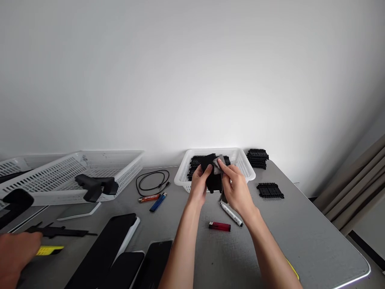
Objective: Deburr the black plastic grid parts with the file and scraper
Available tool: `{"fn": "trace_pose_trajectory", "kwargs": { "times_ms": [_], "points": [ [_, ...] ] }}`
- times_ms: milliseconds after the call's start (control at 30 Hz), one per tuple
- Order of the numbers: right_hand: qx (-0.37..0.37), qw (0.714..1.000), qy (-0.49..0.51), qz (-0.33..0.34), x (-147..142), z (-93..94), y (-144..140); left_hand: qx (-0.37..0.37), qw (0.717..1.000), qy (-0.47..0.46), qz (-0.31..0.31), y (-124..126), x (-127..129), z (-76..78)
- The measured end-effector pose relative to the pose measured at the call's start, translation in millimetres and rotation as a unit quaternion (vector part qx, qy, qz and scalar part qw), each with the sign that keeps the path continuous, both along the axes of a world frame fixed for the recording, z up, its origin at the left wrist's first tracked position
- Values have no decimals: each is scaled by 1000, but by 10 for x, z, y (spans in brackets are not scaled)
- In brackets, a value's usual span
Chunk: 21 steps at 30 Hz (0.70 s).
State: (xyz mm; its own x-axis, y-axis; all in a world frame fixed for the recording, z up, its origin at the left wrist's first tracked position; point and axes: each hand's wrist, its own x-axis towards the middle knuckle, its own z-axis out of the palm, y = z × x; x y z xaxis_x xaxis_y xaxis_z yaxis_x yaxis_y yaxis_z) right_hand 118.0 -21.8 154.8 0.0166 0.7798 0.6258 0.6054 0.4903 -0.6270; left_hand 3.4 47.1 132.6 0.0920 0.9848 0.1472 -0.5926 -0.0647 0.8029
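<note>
My left hand (198, 182) is closed around a flat black plastic part (213, 183), thumb on its face, held over the front of a white basket (249, 170). In my right hand (237, 186) is a grey cloth (219, 164), pinched under the fingers and pressed against the upper part of the black piece. Some of the cloth hangs down behind that hand. Inside the basket lie black toothed-edge plastic panels (194, 166), partly hidden by my hands. To the right stands a stack of similar panels (258, 158), with a single panel (270, 190) nearer.
A white marker (231, 214) and red lighter (219, 226) lie below my hands. Leftward are a blue lighter (158, 202), an orange lighter (149, 198), a black cable (152, 172), phones (102, 249) and another basket (132, 170). Another person's hand (19, 251) is beside a black caliper (63, 231).
</note>
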Motion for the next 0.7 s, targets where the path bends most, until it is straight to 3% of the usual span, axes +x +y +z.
{"fn": "trace_pose_trajectory", "kwargs": {
  "times_ms": [200, 433, 700],
  "points": [
    [-14, 997, 62, -40, 99, -41, 103, 14, 994, 81, 68, -27, -6, -7],
    [-15, 992, 127, -17, 124, -110, 195, 47, 990, 109, 70, -28, -14, 7],
    [64, 995, 51, -56, 280, -85, 185, 43, 989, 130, 65, -44, -57, 24]
  ]
}}
